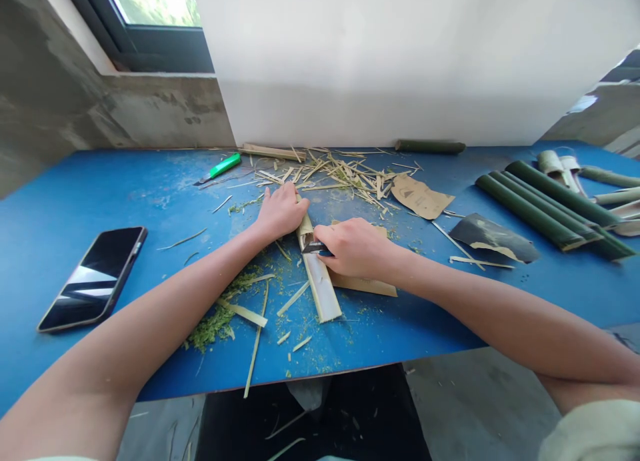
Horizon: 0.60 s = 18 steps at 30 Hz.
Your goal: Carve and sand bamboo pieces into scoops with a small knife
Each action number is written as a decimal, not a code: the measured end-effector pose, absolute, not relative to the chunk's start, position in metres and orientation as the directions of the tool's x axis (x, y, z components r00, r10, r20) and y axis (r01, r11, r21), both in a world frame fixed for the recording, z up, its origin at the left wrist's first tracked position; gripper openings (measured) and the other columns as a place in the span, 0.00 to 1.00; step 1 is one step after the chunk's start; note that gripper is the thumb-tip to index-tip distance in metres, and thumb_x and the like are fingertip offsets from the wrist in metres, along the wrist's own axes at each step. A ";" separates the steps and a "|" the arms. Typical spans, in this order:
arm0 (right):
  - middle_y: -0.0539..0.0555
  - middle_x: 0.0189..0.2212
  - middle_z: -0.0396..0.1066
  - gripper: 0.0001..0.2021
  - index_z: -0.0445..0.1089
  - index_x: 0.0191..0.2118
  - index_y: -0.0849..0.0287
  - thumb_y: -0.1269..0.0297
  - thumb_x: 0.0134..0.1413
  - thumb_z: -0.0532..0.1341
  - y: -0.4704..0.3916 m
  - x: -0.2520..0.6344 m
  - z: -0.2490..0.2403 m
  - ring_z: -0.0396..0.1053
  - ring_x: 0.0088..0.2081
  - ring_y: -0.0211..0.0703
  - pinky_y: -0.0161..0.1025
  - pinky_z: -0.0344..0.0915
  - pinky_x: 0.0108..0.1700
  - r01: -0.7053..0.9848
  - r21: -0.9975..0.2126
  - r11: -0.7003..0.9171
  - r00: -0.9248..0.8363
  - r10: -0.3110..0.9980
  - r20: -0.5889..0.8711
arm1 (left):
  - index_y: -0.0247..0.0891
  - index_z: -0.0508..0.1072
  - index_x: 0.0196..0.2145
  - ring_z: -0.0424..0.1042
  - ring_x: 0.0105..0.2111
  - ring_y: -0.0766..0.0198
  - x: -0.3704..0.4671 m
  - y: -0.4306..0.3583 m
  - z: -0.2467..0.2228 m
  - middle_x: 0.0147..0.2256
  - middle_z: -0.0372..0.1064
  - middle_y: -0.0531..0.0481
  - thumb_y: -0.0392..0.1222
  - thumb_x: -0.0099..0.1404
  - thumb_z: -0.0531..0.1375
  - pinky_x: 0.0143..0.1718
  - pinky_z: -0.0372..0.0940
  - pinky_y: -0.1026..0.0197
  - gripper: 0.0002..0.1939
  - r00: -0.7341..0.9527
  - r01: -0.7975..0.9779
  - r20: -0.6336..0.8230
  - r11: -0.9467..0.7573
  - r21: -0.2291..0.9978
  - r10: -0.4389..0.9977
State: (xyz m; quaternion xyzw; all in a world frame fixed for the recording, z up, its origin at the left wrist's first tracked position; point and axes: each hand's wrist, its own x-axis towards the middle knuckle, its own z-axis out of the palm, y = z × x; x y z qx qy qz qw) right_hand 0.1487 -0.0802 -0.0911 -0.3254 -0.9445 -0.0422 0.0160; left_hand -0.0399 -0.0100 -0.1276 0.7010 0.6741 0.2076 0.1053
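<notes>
A split piece of bamboo (324, 291) lies on the blue table, its pale hollow inner side facing up at the near end. My left hand (284, 211) is closed around its far end. My right hand (353, 247) grips a utility knife, whose dark blade (314, 247) rests across the bamboo at the edge of the hollow part. The knife's handle is mostly hidden in my fingers. Partly beneath my right hand lies a piece of brown sandpaper (367, 285).
Bamboo slivers (345, 174) and a green utility knife (225, 165) lie toward the back. Green shavings (213, 327) and a phone (93, 279) are on the left. Green bamboo lengths (545, 207), dark sandpaper (493, 237) and another brown sheet (421, 196) lie on the right.
</notes>
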 end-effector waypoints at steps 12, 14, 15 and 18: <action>0.61 0.32 0.79 0.25 0.78 0.42 0.60 0.41 0.68 0.56 -0.041 0.174 -0.082 0.71 0.33 0.49 0.42 0.47 0.33 0.873 -0.026 0.487 -0.475 0.861 0.183 | 0.41 0.67 0.48 0.69 0.64 0.44 -0.040 -0.011 -0.130 0.57 0.74 0.36 0.43 0.71 0.49 0.75 0.45 0.32 0.12 -0.029 0.914 0.172 -0.044 0.404 0.985; 0.59 0.33 0.80 0.24 0.78 0.43 0.59 0.42 0.67 0.58 -0.041 0.175 -0.079 0.70 0.32 0.48 0.41 0.49 0.33 0.869 -0.099 0.485 -0.465 0.868 0.175 | 0.42 0.67 0.48 0.69 0.64 0.44 -0.039 -0.012 -0.130 0.57 0.74 0.37 0.43 0.71 0.50 0.75 0.46 0.33 0.12 -0.043 0.913 0.176 -0.032 0.407 0.983; 0.58 0.33 0.80 0.23 0.78 0.42 0.58 0.42 0.66 0.58 -0.044 0.173 -0.079 0.70 0.32 0.47 0.41 0.50 0.33 0.850 -0.140 0.507 -0.486 0.859 0.159 | 0.42 0.67 0.48 0.69 0.64 0.45 -0.039 -0.012 -0.130 0.57 0.74 0.37 0.43 0.71 0.50 0.75 0.46 0.34 0.11 -0.047 0.913 0.178 -0.030 0.408 0.983; 0.57 0.33 0.80 0.23 0.77 0.40 0.57 0.40 0.63 0.60 -0.059 0.160 -0.081 0.71 0.32 0.47 0.41 0.50 0.32 0.807 -0.164 0.567 -0.561 0.823 0.087 | 0.42 0.68 0.49 0.69 0.64 0.44 -0.038 -0.012 -0.130 0.56 0.74 0.36 0.43 0.71 0.50 0.75 0.46 0.35 0.13 -0.040 0.913 0.187 -0.040 0.406 0.982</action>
